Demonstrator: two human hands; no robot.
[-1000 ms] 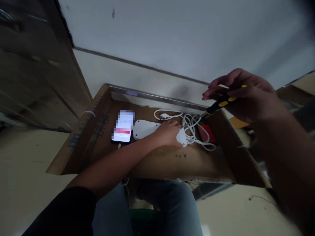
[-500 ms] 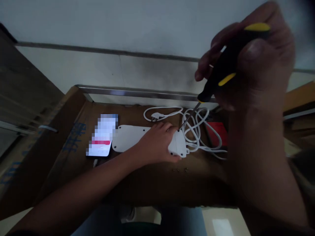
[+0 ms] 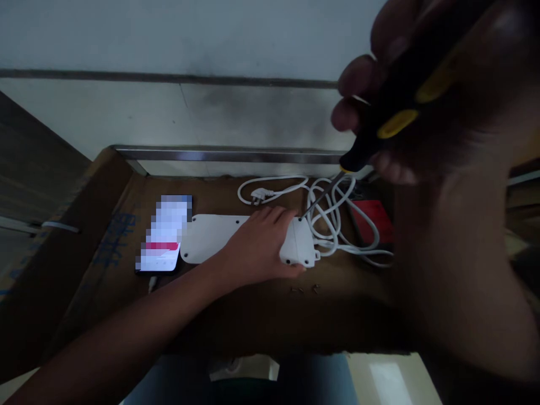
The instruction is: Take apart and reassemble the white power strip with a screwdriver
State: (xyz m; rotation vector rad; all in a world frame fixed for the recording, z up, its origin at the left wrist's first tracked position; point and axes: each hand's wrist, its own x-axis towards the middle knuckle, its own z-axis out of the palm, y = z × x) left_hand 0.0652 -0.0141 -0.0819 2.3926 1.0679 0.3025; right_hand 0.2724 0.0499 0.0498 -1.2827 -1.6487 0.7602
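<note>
A white power strip [image 3: 211, 236] lies underside up on brown cardboard, with screw holes along its edges. My left hand [image 3: 261, 242] is wrapped across its right half, pressing it down. In my right hand [image 3: 447, 95] is a screwdriver [image 3: 366, 143] with a black and yellow handle, its fingers closed round the grip. The screwdriver's shaft slants down to the left, its tip at a hole near the strip's upper right corner. Several small screws [image 3: 315, 289] lie on the cardboard below the strip. The strip's white cord [image 3: 333, 216] is coiled at its right, with the plug [image 3: 262, 195] above the strip.
A lit phone [image 3: 162, 236] with a cable plugged in lies left of the strip. Behind the cord is a red object [image 3: 373, 219], partly hidden by my right arm. A metal rail [image 3: 228, 154] runs along the back, and a cardboard flap [image 3: 63, 253] rises at the left.
My right hand and the screwdriver handle have shifted up and right, nearer the camera. The tip stays at the same corner hole. The whole view has moved slightly.
</note>
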